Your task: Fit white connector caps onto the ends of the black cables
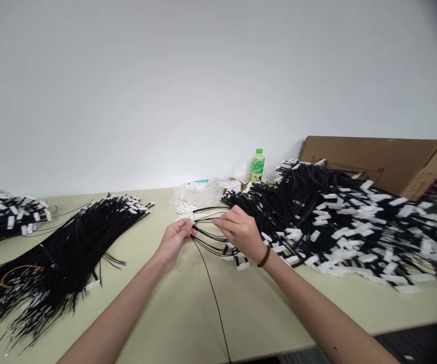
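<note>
I have left hand [176, 240] pinching ends of black cables [210, 235] at small white connector [192, 216], above bench [188, 318]. Right hand [239, 230], just beside it, fingers curled and fingertips pinched at same cables; I cannot tell how many strands it grips. One loose strand [213, 288] trails down toward bench's near edge. White-tagged cable heap [301, 212] right, cable bundle [78, 242] left. Clear plastic bag [180, 197] behind hands, green-capped bottle [256, 168] near wall.
</note>
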The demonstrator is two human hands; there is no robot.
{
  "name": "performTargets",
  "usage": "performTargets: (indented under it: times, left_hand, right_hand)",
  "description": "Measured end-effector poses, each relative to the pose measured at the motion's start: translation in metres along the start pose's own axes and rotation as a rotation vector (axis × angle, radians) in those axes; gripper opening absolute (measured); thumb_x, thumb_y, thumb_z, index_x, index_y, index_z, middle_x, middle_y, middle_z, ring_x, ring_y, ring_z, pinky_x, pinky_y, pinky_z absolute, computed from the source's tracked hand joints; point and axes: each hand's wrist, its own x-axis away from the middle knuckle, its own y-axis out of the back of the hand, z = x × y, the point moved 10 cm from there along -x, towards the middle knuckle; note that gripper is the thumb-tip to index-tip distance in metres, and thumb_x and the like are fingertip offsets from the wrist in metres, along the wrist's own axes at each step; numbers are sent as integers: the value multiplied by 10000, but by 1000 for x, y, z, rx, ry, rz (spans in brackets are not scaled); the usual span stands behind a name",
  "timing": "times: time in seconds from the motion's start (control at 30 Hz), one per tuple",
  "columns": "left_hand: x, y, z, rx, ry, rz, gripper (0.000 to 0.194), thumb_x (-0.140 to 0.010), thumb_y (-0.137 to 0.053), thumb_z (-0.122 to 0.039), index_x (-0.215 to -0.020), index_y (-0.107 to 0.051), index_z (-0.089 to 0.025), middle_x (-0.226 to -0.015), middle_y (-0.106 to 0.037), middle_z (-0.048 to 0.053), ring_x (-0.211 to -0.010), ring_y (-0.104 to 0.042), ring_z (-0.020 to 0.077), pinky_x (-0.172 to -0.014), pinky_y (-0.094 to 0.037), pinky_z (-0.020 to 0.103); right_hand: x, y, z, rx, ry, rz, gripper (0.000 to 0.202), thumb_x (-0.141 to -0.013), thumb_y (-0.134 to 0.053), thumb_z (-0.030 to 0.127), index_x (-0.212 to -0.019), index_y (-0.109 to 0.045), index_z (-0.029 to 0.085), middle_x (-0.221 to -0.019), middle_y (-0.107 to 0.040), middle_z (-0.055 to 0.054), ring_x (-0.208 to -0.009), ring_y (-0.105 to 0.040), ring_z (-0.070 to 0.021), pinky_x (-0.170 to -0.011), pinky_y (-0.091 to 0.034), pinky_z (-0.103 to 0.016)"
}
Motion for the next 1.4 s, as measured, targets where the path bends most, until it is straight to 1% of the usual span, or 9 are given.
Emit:
performTargets:
  times: [0.2, 0.4, 0.5, 0.57, 0.67, 0.77, 1.07, 1.27, 1.4]
  left_hand:
    - [2, -6, 2, -33, 22, 32, 312, -654, -673, -443, -697, -600, -142, -608, -531, -4, -615, -465, 115, -613, -365, 230]
    - [11, -27, 1, -82, 37, 151, 319, -681, -644, -457, -653, -583, -145, -591, -522, -8, -608, -451, 116, -631, -357, 237]
    - [14, -31, 3, -90, 50, 165, 320, -697, -627, -461, -649, -579, -148, -596, -521, -8, -611, -449, 115, -643, -355, 241]
    - [15, -32, 3, -91, 49, 156, 321, -701, -623, -461, -644, -577, -148, -596, -520, -8, -612, -448, 114, -640, -351, 239]
    - [15, -31, -1, -71, 27, 131, 326, -691, -630, -462, -623, -566, -149, -594, -516, -8, -609, -447, 113, -627, -347, 233]
    - [15, -29, -5, -47, 20, 108, 333, -678, -640, -468, -621, -563, -149, -593, -513, -7, -608, -447, 115, -627, -353, 234]
    - [12, -23, -2, -27, 23, 78, 316, -672, -648, -460, -672, -579, -152, -602, -517, -8, -619, -454, 117, -628, -355, 232]
    - [15, -26, -3, -42, 27, 90, 324, -677, -640, -469, -697, -589, -150, -606, -518, -6, -622, -457, 120, -636, -356, 239]
    - [15, -28, 2, -45, 43, 100, 324, -685, -633, -470, -705, -587, -149, -616, -513, -4, -628, -449, 120, -633, -352, 239]
  right_hand:
    - [-1, -4, 7, -27, 0, 8, 174, -881, -487, 151, -846, -655, 184, -720, -622, -20, -689, -451, -144, -635, -392, -259]
    - [5, -13, 14, -113, 7, -9, 164, -876, -502, 180, -802, -648, 178, -690, -607, -17, -665, -435, -141, -618, -377, -251]
    - [7, -15, 15, -141, 0, -16, 179, -882, -490, 170, -789, -642, 180, -668, -596, -15, -648, -441, -136, -599, -369, -246]
    - [7, -14, 15, -144, -2, -30, 177, -885, -484, 169, -799, -639, 180, -672, -597, -17, -645, -454, -134, -599, -372, -244]
    - [4, -9, 14, -145, -2, -58, 155, -891, -484, 181, -845, -631, 178, -717, -619, -24, -666, -489, -131, -638, -396, -246]
    - [1, -5, 15, -137, 0, -53, 133, -891, -488, 184, -883, -620, 175, -762, -638, -29, -700, -515, -136, -671, -410, -253]
    - [2, -6, 12, -102, -5, -18, 141, -888, -472, 153, -832, -600, 176, -779, -626, -28, -724, -515, -139, -673, -410, -258]
    - [3, -6, 12, -149, -28, -37, 156, -893, -454, 144, -816, -587, 173, -760, -614, -35, -717, -505, -145, -665, -414, -264]
    - [3, -7, 12, -161, -34, -37, 156, -892, -454, 145, -808, -582, 174, -750, -612, -34, -708, -504, -147, -658, -414, -266]
